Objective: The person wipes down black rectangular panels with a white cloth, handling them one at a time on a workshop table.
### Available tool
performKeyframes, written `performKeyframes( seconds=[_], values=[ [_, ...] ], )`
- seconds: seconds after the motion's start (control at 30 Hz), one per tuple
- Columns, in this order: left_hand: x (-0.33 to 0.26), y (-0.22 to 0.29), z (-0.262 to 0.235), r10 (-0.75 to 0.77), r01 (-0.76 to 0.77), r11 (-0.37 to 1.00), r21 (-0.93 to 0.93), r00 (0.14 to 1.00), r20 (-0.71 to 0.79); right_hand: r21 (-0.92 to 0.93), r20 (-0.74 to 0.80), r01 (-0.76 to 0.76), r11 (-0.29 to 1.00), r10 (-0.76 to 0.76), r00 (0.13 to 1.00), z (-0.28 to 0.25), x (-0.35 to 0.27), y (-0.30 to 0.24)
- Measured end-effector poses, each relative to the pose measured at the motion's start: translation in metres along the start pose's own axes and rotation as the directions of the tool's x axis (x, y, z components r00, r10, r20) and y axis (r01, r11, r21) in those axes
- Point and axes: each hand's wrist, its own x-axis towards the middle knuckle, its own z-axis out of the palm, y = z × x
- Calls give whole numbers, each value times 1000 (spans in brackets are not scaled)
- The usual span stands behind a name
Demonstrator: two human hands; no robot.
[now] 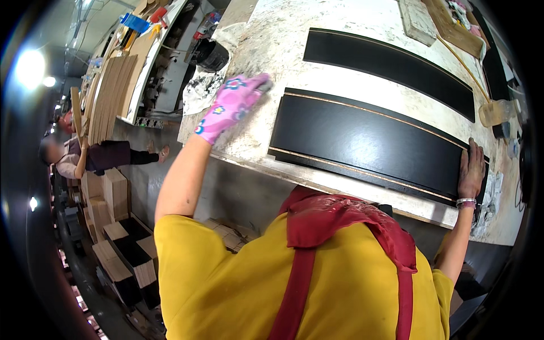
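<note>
Two long black panels lie on the pale, stained table [266, 39]. The nearer black panel [368, 141] is wide, with thin light stripes running near both of its long edges; the farther black panel [391, 62] is narrower and lies apart from it, higher up the table.

The left hand [229, 107], in a pink flowered glove, rests on the table just beside the near panel's left end. Its fingers [258, 84] are curled around something small and grey at the tips; what it is cannot be made out.

The bare right hand [471, 170], with one bracelet at the wrist, lies flat with fingers stretched out and pressed on the near panel's right end, gripping nothing.

One black bucket [211, 55] stands past the table's left corner beside a crumpled white cloth [201, 90]. A yellow stick [462, 62] lies slanted at the far right, beside a wooden board [453, 28] cut off by the frame.

At left, tan boards stand stacked on edge [110, 90], and one other person [90, 156] bends near them. Stacks of small wooden pieces [113, 192] sit on the floor. The person's own yellow shirt and red straps hide the table's near edge.
</note>
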Motion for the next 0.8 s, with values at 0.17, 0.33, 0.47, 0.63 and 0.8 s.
performKeyframes(
  seconds=[0.17,0.33,0.47,0.63,0.8],
  values=[
    [-13,13,16,-169,104,882,-460,980,-103,30,-30,22,999,-21,999,9,1,5],
    [-62,60,28,-186,170,851,-498,982,18,26,-57,31,999,-29,998,10,4,5],
    [-101,82,-11,27,-69,990,126,951,307,15,-42,17,1000,-17,999,9,2,3],
    [-129,80,-13,-169,282,694,-662,958,230,120,-61,52,991,-45,997,7,4,4],
    [-86,106,-7,-370,235,225,-946,918,140,902,14,35,430,-110,994,-47,-15,-116]
  ],
)
